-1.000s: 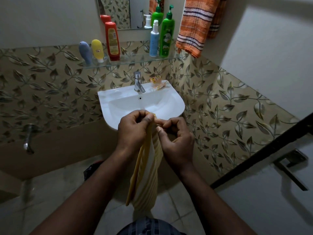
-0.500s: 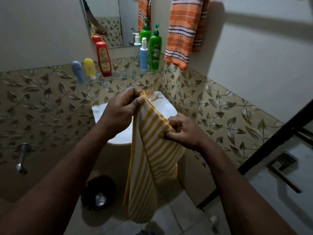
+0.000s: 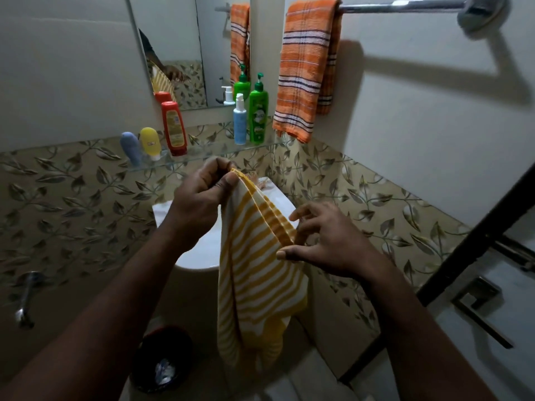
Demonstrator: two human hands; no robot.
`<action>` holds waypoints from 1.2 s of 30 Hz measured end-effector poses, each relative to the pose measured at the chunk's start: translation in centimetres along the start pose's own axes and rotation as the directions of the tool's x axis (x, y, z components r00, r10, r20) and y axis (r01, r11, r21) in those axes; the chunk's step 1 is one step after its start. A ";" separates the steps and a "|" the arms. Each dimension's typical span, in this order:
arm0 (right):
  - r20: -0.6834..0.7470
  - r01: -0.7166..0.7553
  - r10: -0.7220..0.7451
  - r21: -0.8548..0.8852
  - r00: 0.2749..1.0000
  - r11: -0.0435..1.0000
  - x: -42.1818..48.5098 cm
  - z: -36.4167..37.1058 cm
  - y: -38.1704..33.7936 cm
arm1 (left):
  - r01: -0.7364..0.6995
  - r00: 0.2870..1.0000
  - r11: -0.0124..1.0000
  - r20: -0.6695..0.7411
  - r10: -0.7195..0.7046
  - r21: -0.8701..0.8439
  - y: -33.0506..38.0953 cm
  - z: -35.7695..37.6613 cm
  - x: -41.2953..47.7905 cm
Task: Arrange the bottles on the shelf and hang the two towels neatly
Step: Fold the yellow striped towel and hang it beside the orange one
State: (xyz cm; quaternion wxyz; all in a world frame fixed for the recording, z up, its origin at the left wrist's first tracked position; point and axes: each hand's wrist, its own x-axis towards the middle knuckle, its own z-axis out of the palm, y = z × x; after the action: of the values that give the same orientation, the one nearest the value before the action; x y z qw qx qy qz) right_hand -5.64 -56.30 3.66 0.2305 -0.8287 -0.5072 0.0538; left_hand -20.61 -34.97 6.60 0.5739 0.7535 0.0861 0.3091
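A folded yellow-and-white striped towel [image 3: 254, 270] hangs in front of me over the white sink [image 3: 199, 250]. My left hand [image 3: 199, 198] pinches its top corner. Lower and to the right, my right hand [image 3: 321, 244] pinches the towel's folded edge between thumb and fingertips, the other fingers spread. An orange striped towel [image 3: 304, 70] hangs over the left end of the metal towel rail [image 3: 402, 5]. On the glass shelf [image 3: 202, 156] stand several bottles: blue [image 3: 130, 147], yellow [image 3: 150, 143], red [image 3: 173, 128], a light-blue pump bottle [image 3: 239, 120] and a green pump bottle [image 3: 258, 111].
A mirror [image 3: 188, 50] hangs above the shelf. A wall tap [image 3: 26, 296] sticks out at the lower left. A dark bin [image 3: 162, 360] sits on the floor below the sink. A dark door frame [image 3: 474, 238] and its handle [image 3: 477, 308] are at the right.
Both hands have risen with the yellow towel and moved apart. My right hand slid down along the folded edge. The view tilted up, bringing the towel rail into sight.
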 end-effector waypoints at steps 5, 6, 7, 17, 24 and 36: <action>0.092 -0.099 0.088 0.130 0.992 0.987 1.1 2.8 0.7 | -0.057 0.996 0.994 0.058 0.063 -0.094 2.1 -0.6 0.7; 0.134 -0.128 0.113 0.109 0.984 0.986 1.0 3.3 1.3 | -0.072 0.996 0.992 0.044 0.077 -0.103 2.4 -1.0 0.9; 0.164 -0.144 0.127 0.095 0.978 0.985 0.8 3.7 1.8 | -0.087 0.996 0.990 0.011 0.089 -0.110 2.6 -1.4 1.1; -0.256 0.052 -0.013 0.146 0.967 0.988 -1.7 1.8 3.3 | 0.021 0.848 0.987 -0.521 -0.102 -0.159 -0.6 -5.9 2.8; -0.106 -0.272 0.262 -0.102 0.959 0.957 -1.5 1.3 4.6 | 0.042 0.857 0.996 -0.509 -0.078 -0.081 -0.8 -4.6 1.7; -0.250 -0.184 0.211 0.126 0.945 0.975 -0.9 3.5 1.8 | 0.010 1.000 1.000 0.006 -0.010 0.005 -1.0 0.8 0.0</action>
State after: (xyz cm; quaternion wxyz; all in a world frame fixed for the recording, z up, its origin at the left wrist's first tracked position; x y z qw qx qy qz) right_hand -5.71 -56.61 -0.40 0.3304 -0.8625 -0.3832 -0.0078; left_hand -19.92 -35.27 5.54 0.5738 0.7554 0.0888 0.3037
